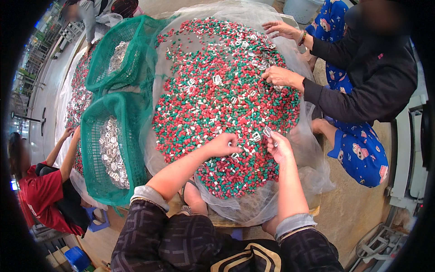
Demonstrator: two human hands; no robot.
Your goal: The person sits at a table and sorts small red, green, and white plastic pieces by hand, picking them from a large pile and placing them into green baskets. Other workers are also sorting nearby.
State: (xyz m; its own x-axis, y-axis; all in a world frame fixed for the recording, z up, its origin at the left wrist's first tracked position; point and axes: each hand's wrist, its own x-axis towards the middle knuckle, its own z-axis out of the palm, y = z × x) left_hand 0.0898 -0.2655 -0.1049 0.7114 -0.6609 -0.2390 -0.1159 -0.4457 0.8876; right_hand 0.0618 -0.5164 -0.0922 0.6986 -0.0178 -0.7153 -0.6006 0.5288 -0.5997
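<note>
A wide heap of small red, green and white pebble-like pieces [199,109] lies on a pale mesh sheet in front of me. Over its near part, my left hand [222,145] has its fingers curled together, and what they hold, if anything, is too small to make out. My right hand [280,147] pinches a metal slide buckle [267,131] between thumb and fingers, just above the pieces. Between my hands another pale slide buckle [257,136] rests on the heap. Further off, a white slide buckle [217,80] and several more lie scattered among the pieces.
Left of the heap stand two baskets lined with green netting, a near basket [93,149] and a far basket [90,75], both holding buckles. A co-worker in a dark top [358,86] reaches over the heap from the right. A person in red [45,190] works at another heap.
</note>
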